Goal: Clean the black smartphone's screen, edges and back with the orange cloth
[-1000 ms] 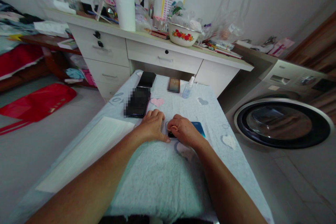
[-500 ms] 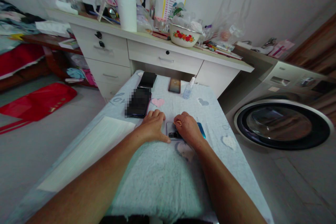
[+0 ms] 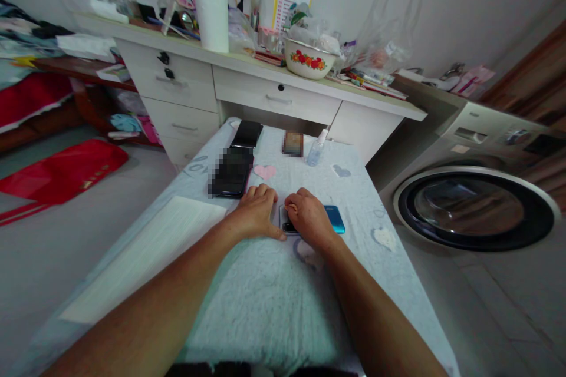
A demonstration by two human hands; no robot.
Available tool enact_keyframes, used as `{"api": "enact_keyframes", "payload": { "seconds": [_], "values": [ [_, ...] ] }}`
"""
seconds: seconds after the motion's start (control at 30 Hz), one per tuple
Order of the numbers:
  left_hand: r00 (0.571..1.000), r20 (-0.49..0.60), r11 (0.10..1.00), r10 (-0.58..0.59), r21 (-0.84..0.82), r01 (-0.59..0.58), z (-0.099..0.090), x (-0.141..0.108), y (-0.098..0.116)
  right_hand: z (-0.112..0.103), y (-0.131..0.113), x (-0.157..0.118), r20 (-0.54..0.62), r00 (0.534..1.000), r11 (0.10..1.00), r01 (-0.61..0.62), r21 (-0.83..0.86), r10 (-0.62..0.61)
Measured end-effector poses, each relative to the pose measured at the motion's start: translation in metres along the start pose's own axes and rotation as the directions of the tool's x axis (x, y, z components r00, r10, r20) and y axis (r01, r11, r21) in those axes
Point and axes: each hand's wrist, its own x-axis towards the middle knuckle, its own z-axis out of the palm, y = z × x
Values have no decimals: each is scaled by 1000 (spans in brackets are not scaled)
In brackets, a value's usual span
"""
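A phone with a shiny blue back (image 3: pixel 335 219) lies flat and sideways on the cloth, its dark camera block at the left end partly covered. My right hand (image 3: pixel 308 212) presses down over the phone's left half, its fingers curled. A small orange-brown bit shows at those fingertips, too little to name. My left hand (image 3: pixel 259 209) rests on the cloth at the phone's left end, fingers stretched out and thumb close to the phone's near corner. Beyond the left fingers lies a dark phone (image 3: pixel 234 174), partly pixelated.
A black flat case (image 3: pixel 246 134), a small pixelated card-like item (image 3: pixel 292 144) and a clear spray bottle (image 3: pixel 316 148) stand or lie toward the table's far end. A whitish sheet (image 3: pixel 145 259) covers the left side. A washing machine (image 3: pixel 477 129) stands at right.
My right hand has slid left along the phone, covering more of the camera block and baring more of the blue right end. My left hand stays in place.
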Motion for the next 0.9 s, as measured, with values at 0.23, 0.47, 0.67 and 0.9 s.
{"api": "enact_keyframes", "payload": {
  "seconds": [0.23,0.47,0.67,0.9],
  "values": [
    [1000,1,1000,18,2,-18,0,-1,0,-5,11,-3,-11,996,995,-87,-50,87],
    [1000,21,1000,5,9,-5,-2,-1,1,-14,16,-6,5,988,984,-152,-88,153],
    [999,31,1000,8,5,-8,-2,0,1,-19,21,-9,13,978,966,-202,-162,207],
    [999,41,1000,-1,0,1,-5,-1,3,-26,30,-12,24,967,956,-248,-158,255]
  ]
}}
